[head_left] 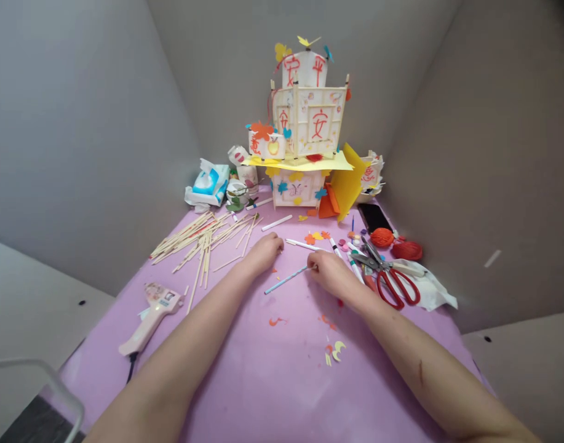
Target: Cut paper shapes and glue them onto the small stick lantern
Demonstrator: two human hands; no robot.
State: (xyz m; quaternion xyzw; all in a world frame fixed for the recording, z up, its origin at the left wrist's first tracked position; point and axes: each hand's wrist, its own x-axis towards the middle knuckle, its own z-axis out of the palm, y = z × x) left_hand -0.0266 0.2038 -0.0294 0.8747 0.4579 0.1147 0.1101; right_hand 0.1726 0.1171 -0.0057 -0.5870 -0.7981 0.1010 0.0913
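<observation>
A slim light-blue patterned pencil [284, 282] slants from the fingers of my right hand [330, 271], which is closed around one end of it. My left hand [266, 252] rests on the purple tabletop with its fingers curled in; whatever they may hold is hidden. Between and just beyond the two hands lies a white pen [304, 245], and another white marker [277, 223] is farther back. Orange and yellow paper flowers [312, 238] sit beyond my right hand. Small paper scraps [339, 351] are scattered on the table nearer to me.
A tall decorated paper lantern [318, 123] stands at the back. Wooden sticks [203, 237] and a glue gun [157, 314] lie on the left. To the right are red-handled scissors [392, 280], red yarn [406, 250] and a phone [375, 218]. Wipes [208, 184] sit back left.
</observation>
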